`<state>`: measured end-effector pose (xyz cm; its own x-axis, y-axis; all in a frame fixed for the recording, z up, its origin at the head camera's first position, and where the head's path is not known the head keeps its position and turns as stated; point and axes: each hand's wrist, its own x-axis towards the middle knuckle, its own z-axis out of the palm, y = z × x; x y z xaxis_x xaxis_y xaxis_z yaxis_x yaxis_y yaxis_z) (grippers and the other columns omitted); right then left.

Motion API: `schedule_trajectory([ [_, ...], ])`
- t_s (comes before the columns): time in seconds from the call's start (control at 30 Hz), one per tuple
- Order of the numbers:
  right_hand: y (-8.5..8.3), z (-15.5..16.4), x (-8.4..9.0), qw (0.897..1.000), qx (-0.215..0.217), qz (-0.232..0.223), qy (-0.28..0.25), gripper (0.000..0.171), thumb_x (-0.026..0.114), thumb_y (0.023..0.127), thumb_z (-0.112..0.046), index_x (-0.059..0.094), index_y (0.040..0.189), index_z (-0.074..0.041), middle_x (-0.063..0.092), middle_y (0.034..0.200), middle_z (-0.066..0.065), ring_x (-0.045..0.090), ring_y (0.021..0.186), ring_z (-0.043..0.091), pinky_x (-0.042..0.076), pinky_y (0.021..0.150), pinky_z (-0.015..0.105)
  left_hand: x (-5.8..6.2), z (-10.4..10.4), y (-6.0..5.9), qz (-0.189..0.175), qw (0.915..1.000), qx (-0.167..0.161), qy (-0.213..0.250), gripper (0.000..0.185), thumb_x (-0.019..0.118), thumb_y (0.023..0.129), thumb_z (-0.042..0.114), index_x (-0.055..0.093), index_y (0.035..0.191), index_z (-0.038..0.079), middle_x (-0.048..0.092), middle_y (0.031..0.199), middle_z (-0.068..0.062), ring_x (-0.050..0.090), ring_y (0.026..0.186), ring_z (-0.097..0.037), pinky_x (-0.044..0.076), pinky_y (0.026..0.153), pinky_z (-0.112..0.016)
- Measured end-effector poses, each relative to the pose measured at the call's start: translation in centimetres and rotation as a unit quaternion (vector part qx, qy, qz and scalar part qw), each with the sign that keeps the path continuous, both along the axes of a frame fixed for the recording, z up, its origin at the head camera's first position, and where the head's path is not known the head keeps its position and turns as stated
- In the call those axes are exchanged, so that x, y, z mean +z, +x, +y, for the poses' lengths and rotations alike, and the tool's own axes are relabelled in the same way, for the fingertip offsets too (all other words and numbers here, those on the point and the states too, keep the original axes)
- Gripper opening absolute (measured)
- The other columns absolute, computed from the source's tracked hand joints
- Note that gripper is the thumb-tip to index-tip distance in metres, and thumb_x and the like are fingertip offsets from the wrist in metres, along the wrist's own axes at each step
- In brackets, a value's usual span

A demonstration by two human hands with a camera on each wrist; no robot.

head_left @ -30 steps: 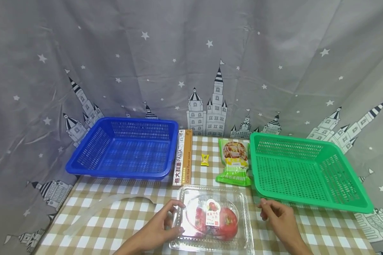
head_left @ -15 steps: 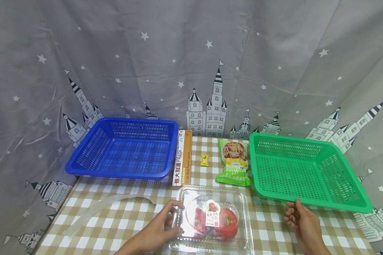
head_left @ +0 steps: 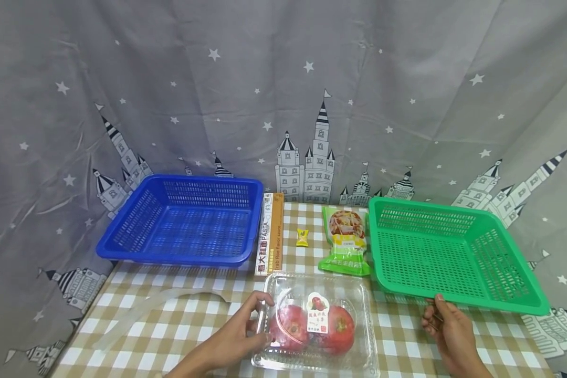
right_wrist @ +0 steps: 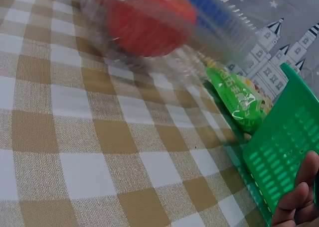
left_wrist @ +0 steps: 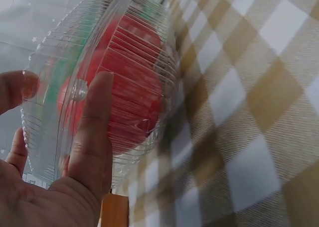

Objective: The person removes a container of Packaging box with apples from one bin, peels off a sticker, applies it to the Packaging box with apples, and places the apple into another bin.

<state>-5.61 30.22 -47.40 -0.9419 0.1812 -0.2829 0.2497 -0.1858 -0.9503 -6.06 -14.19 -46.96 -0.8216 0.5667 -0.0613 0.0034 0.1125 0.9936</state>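
While the left hand (head_left: 231, 336) grasps the clear tomato box (head_left: 317, 321) by its left edge on the checked counter (head_left: 170, 331), the right hand (head_left: 449, 331) pinches the green basket (head_left: 453, 254) by its front rim.

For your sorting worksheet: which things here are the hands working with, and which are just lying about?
In hand:
left hand grips the clear tomato box
right hand holds the green basket rim

Lying about:
blue basket
pasta box
yellow candy
green snack bag
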Motion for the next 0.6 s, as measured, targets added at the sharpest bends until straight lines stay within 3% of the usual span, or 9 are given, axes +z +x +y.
schedule_trajectory([
  [0.27, -0.1, -0.1, 0.0, 1.0, -0.013, 0.002, 0.0, 0.041, 0.048, 0.101, -0.045, 0.064, 0.094, -0.007, 0.055, 0.077, -0.002, 0.056, 0.07, 0.011, 0.048, 0.059, 0.022, 1.9, 0.8, -1.5, 0.001, 0.9986, -0.011, 0.051, 0.053, 0.064, 0.09, 0.001, 0.032, 0.13, 0.012, 0.031, 0.116, -0.022, 0.062, 0.073, -0.017, 0.056, 0.057, -0.034],
  [0.43, 0.0, -0.1, -0.2, 0.999, -0.009, 0.028, -0.017, 0.037, 0.049, 0.102, -0.039, 0.065, 0.091, -0.008, 0.055, 0.075, -0.001, 0.057, 0.068, 0.011, 0.047, 0.057, 0.021, 3.5, 1.7, -2.9, 0.022, 0.9981, -0.018, 0.055, 0.052, 0.064, 0.09, 0.001, 0.032, 0.13, 0.013, 0.03, 0.119, -0.022, 0.061, 0.072, -0.018, 0.055, 0.056, -0.032],
  [0.6, -0.1, -0.1, -0.1, 1.0, -0.017, 0.009, -0.005, 0.039, 0.048, 0.103, -0.04, 0.064, 0.093, -0.005, 0.055, 0.076, -0.001, 0.057, 0.069, 0.011, 0.048, 0.058, 0.022, 5.1, 3.3, -4.7, 0.025, 0.9974, -0.018, 0.065, 0.052, 0.062, 0.09, -0.003, 0.033, 0.131, 0.013, 0.034, 0.116, -0.022, 0.063, 0.074, -0.023, 0.057, 0.058, -0.039],
])
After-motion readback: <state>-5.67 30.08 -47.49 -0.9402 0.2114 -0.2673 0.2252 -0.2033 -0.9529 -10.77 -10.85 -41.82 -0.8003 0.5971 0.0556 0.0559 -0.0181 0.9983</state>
